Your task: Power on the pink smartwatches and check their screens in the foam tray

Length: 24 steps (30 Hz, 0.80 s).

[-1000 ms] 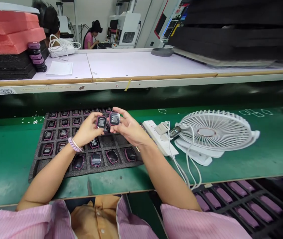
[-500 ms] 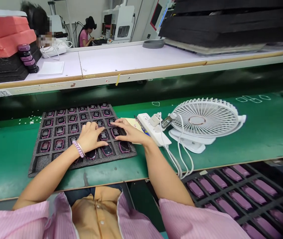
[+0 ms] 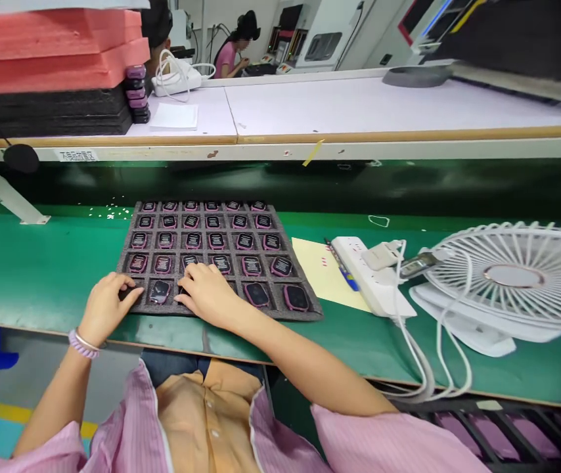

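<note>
Head cam: both hands, left hand [image 3: 108, 309] and right hand [image 3: 209, 295], rest flat and empty-fingered on the foam tray's [image 3: 305, 309] near row; a careless nudge could pop a watch case [image 3: 159, 291] out.

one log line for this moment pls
left hand: fingers on near-left corner pocket of foam tray | right hand: on tray's front row | fan, power strip: right, untouched

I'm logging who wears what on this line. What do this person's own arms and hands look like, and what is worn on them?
Both hands are bare, with no gloves. The left hand has a band of pale purple and white bracelets at the wrist; the right hand has nothing on it or its wrist. The forearms are uncovered. Pink, finely striped sleeves end near the elbows, worn open over an orange buttoned shirt.
</note>
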Each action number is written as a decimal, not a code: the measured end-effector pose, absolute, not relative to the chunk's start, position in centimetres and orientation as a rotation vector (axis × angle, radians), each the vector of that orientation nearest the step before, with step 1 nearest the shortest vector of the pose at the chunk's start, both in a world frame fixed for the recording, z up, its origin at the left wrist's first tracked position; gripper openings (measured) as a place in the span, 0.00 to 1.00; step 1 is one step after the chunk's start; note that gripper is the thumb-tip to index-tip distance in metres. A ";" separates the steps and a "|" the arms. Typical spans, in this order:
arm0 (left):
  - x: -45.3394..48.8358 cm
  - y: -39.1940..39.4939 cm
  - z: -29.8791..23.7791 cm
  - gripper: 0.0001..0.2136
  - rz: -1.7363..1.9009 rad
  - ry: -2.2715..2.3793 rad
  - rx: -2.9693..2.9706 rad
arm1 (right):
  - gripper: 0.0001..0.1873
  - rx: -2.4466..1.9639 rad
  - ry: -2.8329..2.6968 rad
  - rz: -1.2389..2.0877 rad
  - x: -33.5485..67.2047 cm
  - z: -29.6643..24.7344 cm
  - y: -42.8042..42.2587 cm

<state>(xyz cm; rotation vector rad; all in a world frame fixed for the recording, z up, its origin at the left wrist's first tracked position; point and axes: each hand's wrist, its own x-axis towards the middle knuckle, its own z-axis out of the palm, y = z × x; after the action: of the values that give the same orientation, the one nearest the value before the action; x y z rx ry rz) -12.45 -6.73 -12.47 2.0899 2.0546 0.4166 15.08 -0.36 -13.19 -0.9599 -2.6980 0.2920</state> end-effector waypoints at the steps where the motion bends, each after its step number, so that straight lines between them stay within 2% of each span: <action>1: -11.7 -7.0 -13.1 0.15 0.533 2.062 2.086 | 0.12 -0.993 -2.746 0.240 13.7 -12.8 -0.7; 4: -9.2 -7.3 -14.3 0.13 0.636 2.056 2.159 | 0.16 -1.121 -2.777 0.091 11.3 -12.0 -1.3; 8: -6.5 -6.9 -14.5 0.13 0.398 2.130 2.223 | 0.19 -1.359 -2.773 -0.039 11.7 -12.0 -1.8; 12: -5.6 -6.5 -14.3 0.05 0.449 2.003 2.171 | 0.18 -1.322 -2.765 0.018 13.3 -12.6 -2.3; 16: -5.6 -5.4 -13.0 0.03 0.805 1.709 1.896 | 0.18 -1.164 -2.619 0.344 14.1 -13.8 -2.6; 19: -5.3 -3.6 -10.8 0.16 1.079 1.336 1.491 | 0.14 -0.940 -2.460 0.668 14.8 -14.6 -2.0; 21: -4.5 -1.9 -9.0 0.24 1.111 1.122 1.245 | 0.11 -0.852 -2.202 0.967 15.5 -14.4 -0.7; 23: -3.4 0.0 -7.3 0.27 1.099 1.003 1.115 | 0.12 -0.815 -1.885 1.308 16.5 -13.4 1.4; 24: -2.7 1.0 -6.4 0.27 1.114 0.979 1.089 | 0.15 -0.805 -1.741 1.468 17.0 -12.5 2.5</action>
<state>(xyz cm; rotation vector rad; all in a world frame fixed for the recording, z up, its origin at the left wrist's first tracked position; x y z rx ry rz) -2.74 1.04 -6.42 1.0895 0.9790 1.1142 17.05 2.52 -12.53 -0.8052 -1.7413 1.4676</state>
